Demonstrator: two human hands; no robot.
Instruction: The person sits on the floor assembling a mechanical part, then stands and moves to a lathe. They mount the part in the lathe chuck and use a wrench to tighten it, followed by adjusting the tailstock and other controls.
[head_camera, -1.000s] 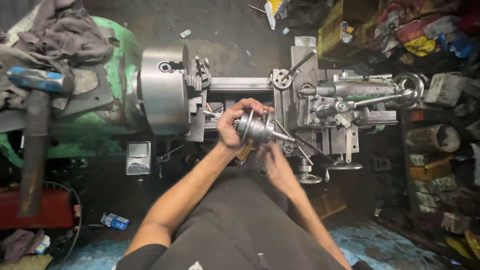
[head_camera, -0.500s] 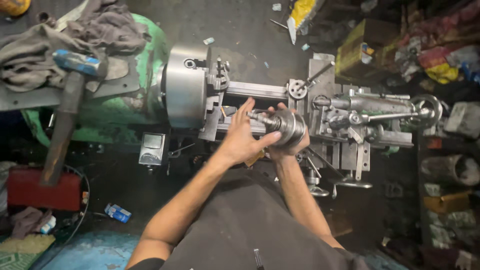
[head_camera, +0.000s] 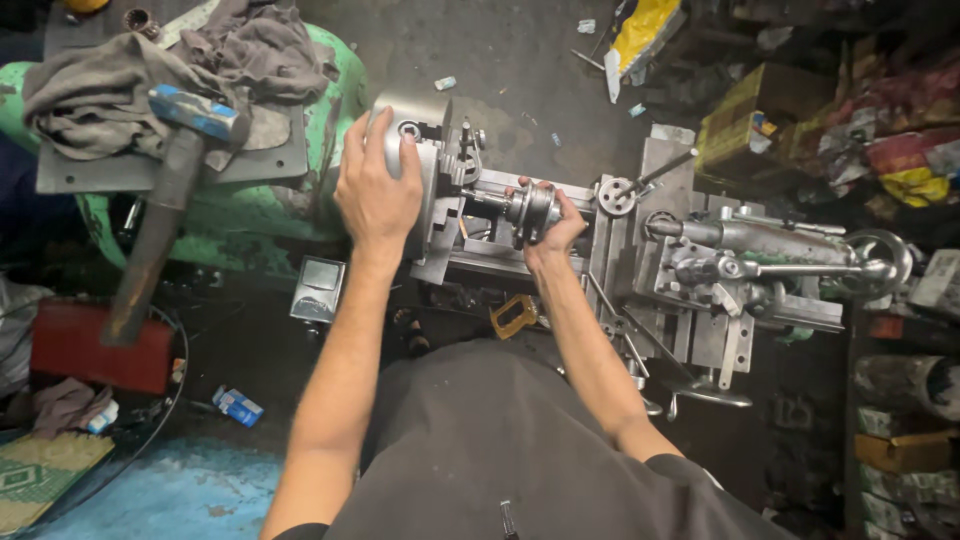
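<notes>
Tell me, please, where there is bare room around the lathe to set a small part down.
The flat grey plate right of the hammer has a bare strip. The dark floor beyond the chuck is mostly open. Between left hand and right hand, and around the tailstock, it is crowded.

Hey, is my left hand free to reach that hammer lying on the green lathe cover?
Probably yes. The left hand rests on the chuck holding nothing, and the hammer lies uncovered on the rags just to its left, nothing between.
</notes>
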